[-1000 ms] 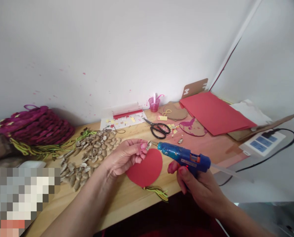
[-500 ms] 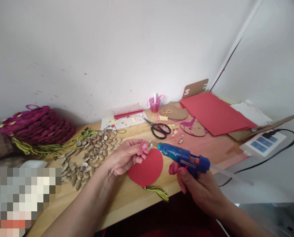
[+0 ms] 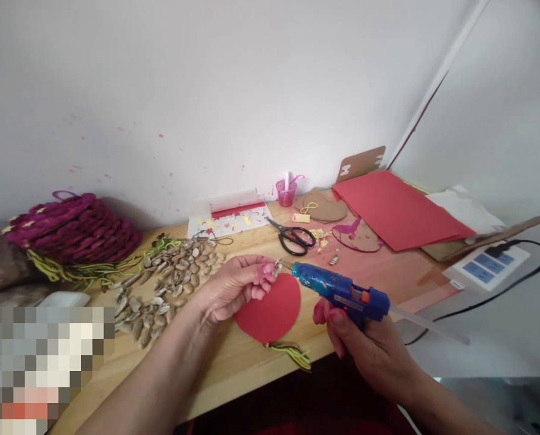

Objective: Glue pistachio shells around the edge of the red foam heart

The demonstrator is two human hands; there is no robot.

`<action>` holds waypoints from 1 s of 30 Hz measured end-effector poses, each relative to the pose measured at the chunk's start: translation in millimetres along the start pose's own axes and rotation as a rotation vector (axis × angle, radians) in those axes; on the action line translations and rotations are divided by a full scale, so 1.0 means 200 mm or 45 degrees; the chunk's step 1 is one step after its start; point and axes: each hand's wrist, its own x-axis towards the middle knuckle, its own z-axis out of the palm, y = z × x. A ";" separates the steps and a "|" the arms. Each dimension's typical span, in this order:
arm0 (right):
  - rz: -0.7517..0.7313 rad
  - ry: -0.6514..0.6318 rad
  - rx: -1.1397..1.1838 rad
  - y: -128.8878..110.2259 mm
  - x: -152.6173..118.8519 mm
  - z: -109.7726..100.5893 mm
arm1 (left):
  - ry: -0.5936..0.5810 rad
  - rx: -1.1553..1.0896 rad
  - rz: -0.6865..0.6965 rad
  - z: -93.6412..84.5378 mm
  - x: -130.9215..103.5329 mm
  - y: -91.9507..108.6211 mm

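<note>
Between thumb and fingertips, my left hand [image 3: 242,284] pinches a small peanut shell piece [image 3: 277,267]. My right hand [image 3: 355,338] is wrapped round the handle of a blue glue gun [image 3: 326,285], whose nozzle points left and meets or nearly meets the shell piece. Under my left fingers lies a red heart-like paper shape [image 3: 270,314] with a yellow-green and dark tassel [image 3: 292,353] at its lower end. Left of my left hand, many peanut shells [image 3: 179,272] are spread on the wooden table [image 3: 233,380].
Black scissors [image 3: 292,235], a pink cup [image 3: 286,192] and cardboard shapes [image 3: 326,207] lie farther back. Red sheets [image 3: 401,208] are at the right, near a power strip [image 3: 487,266] with a black cable. A magenta shell-covered piece [image 3: 79,229] stands at the left.
The whole view has shifted slightly. Both hands keep their holds on the shell piece and glue gun, with almost no movement relative to the table.
</note>
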 end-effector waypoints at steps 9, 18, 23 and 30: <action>0.010 0.010 -0.047 0.01 0.01 0.00 | 0.017 0.031 -0.009 0.00 -0.01 0.00; 0.023 0.036 -0.039 -0.01 0.03 0.00 | 0.013 0.041 -0.004 0.00 -0.01 0.00; 0.013 0.046 -0.055 -0.01 0.02 0.00 | 0.025 0.062 -0.008 0.01 -0.02 0.01; 0.019 0.045 -0.097 -0.02 0.02 0.00 | 0.018 0.040 -0.005 0.01 -0.01 0.01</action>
